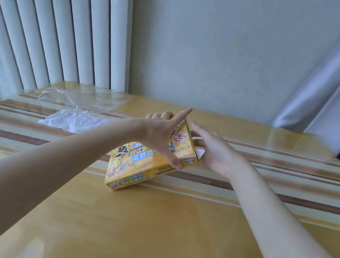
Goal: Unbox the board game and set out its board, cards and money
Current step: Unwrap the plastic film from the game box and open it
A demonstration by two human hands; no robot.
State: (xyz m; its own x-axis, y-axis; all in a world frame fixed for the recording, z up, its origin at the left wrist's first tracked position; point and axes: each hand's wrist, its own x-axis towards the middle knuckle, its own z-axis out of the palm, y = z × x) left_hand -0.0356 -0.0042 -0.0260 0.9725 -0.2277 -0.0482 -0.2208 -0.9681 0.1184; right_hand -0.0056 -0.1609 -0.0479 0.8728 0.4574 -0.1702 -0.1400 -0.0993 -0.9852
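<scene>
While the yellow game box is standing tilted on its near corner around the middle of the worktop, the sensible way on is to keep that corner planted and draw the white end flap open gently, so nothing spills out in a rush. The left hand is reaching in from 8 o'clock and clamping the raised end between spread thumb and fingers, while the right hand, coming from 4 o'clock, is lying loosely apart, fingertips at the flap. Clear plastic wrap is lying at 10 o'clock.
</scene>
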